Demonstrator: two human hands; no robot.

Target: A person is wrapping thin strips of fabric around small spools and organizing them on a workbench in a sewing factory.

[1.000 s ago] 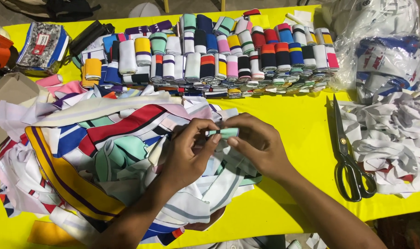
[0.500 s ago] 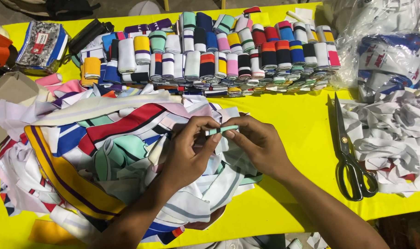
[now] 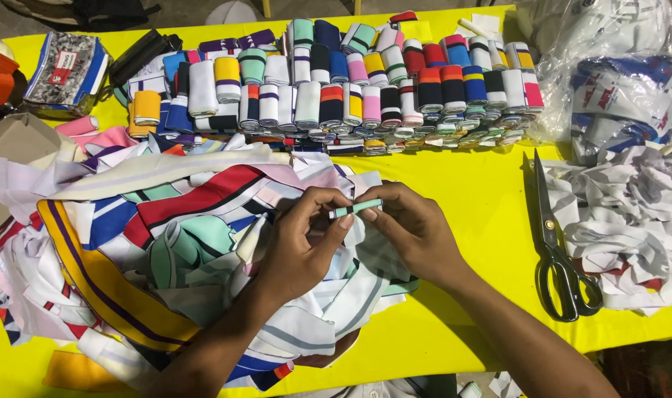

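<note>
My left hand (image 3: 303,243) and my right hand (image 3: 413,225) meet over a heap of loose striped fabric strips (image 3: 166,250) on a yellow table (image 3: 468,191). Between the fingertips of both hands is the folded end of a mint-green ribbed strip with a dark stripe (image 3: 356,208), held level. The rest of that strip hangs down under my hands into the heap. Beyond my hands, several rolled-up strips in many colours (image 3: 350,88) stand in rows.
Black scissors (image 3: 561,254) lie on the table to the right, next to a pile of white and grey scraps (image 3: 631,221). Clear plastic bags of fabric (image 3: 616,81) sit at the back right. A patterned pouch (image 3: 67,70) lies at the back left.
Both hands stayed over the heap. The fingers worked the mint-green strip's end, which now sits a little tighter and more level between the fingertips.
</note>
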